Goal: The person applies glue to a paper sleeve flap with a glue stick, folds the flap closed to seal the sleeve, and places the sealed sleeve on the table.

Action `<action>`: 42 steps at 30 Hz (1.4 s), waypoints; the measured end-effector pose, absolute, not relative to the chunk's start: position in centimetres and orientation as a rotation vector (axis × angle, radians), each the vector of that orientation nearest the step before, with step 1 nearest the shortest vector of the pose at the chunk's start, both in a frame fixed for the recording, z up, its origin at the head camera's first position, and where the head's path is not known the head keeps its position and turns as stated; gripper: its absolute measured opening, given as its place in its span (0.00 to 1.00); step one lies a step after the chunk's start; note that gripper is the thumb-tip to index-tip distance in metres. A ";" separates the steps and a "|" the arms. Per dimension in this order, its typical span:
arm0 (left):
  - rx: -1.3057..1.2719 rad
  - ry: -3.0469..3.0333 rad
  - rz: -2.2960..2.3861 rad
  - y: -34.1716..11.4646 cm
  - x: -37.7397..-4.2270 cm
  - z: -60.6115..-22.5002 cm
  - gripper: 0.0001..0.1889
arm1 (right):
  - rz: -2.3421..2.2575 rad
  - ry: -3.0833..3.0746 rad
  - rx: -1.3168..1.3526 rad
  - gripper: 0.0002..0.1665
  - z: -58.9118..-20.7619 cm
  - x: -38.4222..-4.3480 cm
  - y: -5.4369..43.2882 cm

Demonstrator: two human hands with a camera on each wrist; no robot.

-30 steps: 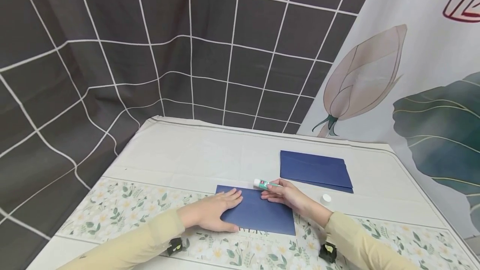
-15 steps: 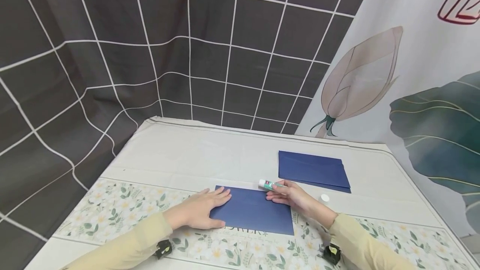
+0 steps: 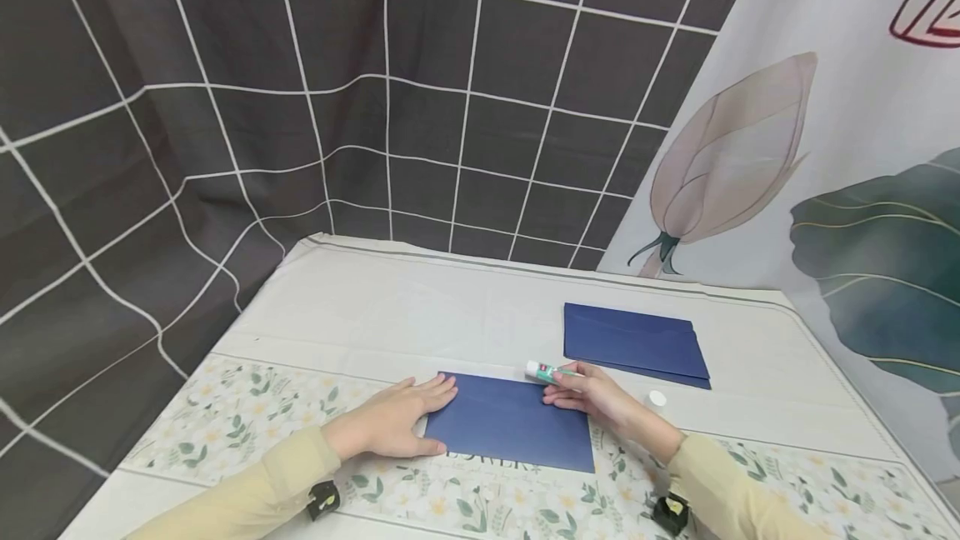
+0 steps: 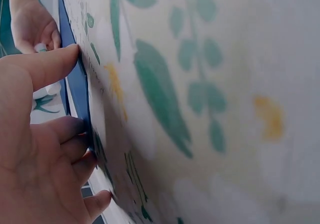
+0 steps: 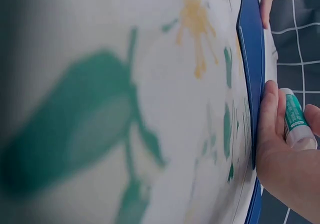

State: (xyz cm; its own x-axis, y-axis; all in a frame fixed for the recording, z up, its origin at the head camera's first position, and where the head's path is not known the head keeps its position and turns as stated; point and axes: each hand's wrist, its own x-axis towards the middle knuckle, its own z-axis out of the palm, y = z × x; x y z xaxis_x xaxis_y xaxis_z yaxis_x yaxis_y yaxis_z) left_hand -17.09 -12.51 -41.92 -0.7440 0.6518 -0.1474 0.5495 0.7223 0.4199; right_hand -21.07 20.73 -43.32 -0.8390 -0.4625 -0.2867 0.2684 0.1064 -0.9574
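Note:
A dark blue rectangle of folded paper or card (image 3: 513, 427) lies flat on the flowered part of the tablecloth in the head view. My left hand (image 3: 397, 421) rests at its left edge, fingers extended onto it, the thumb near the lower left corner. Between the thumb and fingers of my right hand (image 3: 600, 402) is a green and white glue stick (image 3: 542, 371), tilted just above the paper's far edge. The lower fingers of that hand touch the paper's upper right part. In the right wrist view the glue stick (image 5: 296, 115) shows its green label.
Behind and to the right lies a small stack of similar blue pieces (image 3: 633, 340). A round white cap (image 3: 656, 399) stands beside my right wrist. A dark grid curtain (image 3: 420, 107) hangs beyond the table's far edge.
My left hand has slid left from over the blue paper to its left edge. My right hand, still holding the glue stick, has shifted slightly right along the paper's far edge.

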 end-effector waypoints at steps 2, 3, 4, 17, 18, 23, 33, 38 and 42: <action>0.944 2.641 0.535 -12.5 -17.1 -41.9 0.41 | -1.786 1.869 -0.176 0.22 -43.3 -21.1 21.1; 0.939 2.642 0.543 -12.6 -17.1 -41.9 0.41 | -1.786 1.869 -0.171 0.23 -43.2 -21.1 21.2; 0.936 2.642 0.555 -12.6 -17.1 -41.9 0.41 | -1.787 1.865 -0.168 0.23 -43.1 -21.1 21.4; 0.918 2.679 0.682 -12.6 -17.0 -42.3 0.41 | -1.823 1.788 -0.158 0.14 -42.8 -21.0 21.8; 0.921 2.693 0.679 -12.6 -17.1 -42.4 0.41 | -1.820 1.798 -0.154 0.14 -42.8 -21.0 21.8; 0.976 2.737 0.652 -12.5 -17.7 -42.4 0.43 | -1.771 1.886 -0.148 0.16 -42.7 -20.9 21.5; 0.883 2.728 0.713 -12.4 -20.5 -42.4 0.46 | -1.852 1.849 -0.073 0.17 -43.0 -20.7 21.7; 0.797 2.692 0.730 -11.9 -21.5 -42.2 0.45 | -1.883 1.819 -0.052 0.17 -43.2 -20.7 22.1; 0.755 2.664 0.721 -11.5 -22.0 -42.1 0.44 | -1.905 1.804 -0.070 0.16 -42.9 -20.6 22.3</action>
